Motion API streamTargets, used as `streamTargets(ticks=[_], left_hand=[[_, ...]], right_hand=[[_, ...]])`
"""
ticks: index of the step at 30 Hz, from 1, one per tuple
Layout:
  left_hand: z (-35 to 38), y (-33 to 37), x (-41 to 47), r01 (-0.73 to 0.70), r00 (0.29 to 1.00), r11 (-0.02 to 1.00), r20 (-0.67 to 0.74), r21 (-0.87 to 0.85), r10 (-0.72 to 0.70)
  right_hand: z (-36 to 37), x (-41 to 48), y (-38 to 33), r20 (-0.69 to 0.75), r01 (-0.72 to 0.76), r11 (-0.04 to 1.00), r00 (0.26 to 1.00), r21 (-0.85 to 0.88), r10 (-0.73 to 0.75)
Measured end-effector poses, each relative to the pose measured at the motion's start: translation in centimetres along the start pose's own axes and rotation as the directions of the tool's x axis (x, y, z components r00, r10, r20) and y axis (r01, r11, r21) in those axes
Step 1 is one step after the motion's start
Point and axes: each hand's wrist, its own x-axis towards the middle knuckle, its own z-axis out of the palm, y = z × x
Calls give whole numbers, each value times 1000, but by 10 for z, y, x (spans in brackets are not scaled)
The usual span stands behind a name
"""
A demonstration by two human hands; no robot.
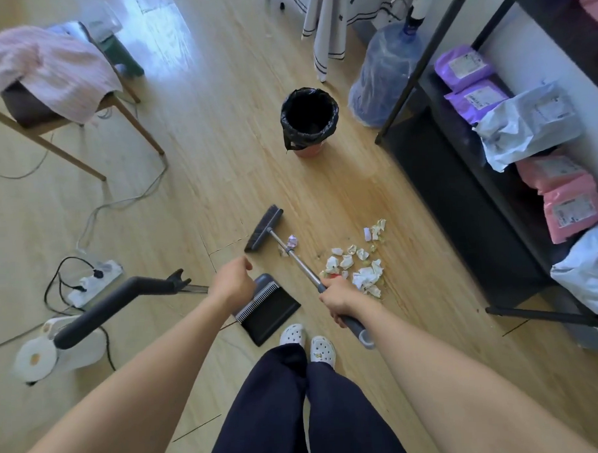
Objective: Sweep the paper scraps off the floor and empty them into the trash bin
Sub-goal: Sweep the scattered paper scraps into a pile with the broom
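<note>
Right hand (338, 301): clenched round the grey grip at the near end of the broom (302, 265), knuckles up.
Left hand (233, 284): held above the far edge of the dustpan (270, 306), fingers curled downward; whether anything is grasped cannot be told.
Broom head (264, 229): set down on the floor (218, 144), left of the scraps, with the metal shaft slanting back to the right hand.
Paper scraps (357, 268): gathered in a loose heap on the floor just right of the shaft; one scrap (292, 241) is touching the shaft near the head, and a few more (376, 228) lie apart at the far right of the heap.
Dustpan: laid flat on the floor between the two hands, its comb edge turned away from the shoes (308, 342).
Trash bin (300, 140): lined with a black bag, stood upright and well apart from the heap, near a water jug (383, 78).
Open room: a bare strip of floor is seen between the heap and the bin.
Right edge: the dark base of a shelf (425, 173) runs near the heap.
Left edge: a chair (80, 109), a trailing cable (118, 203) and a power strip (94, 279) are found.
</note>
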Motion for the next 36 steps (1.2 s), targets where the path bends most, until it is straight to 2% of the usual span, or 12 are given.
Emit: streamTargets(ticks=[4, 8, 18, 28, 36], left_hand=[[2, 7, 7, -19, 1000, 1000, 24, -6, 19], [14, 31, 14, -83, 992, 997, 94, 1, 82], [64, 94, 7, -277, 945, 947, 223, 163, 238], [117, 138, -10, -368, 906, 919, 276, 142, 320], [123, 159, -1, -316, 930, 937, 246, 150, 274]], right_hand=[[-25, -9, 35, -27, -70, 996, 997, -52, 69], [-38, -29, 76, -56, -149, 989, 987, 1, 149], [-28, -94, 165, -89, -282, 914, 943, 293, 320], [-9, -117, 196, -139, -136, 860, 963, 492, 232], [-70, -48, 151, -240, 15, 805, 958, 594, 159]])
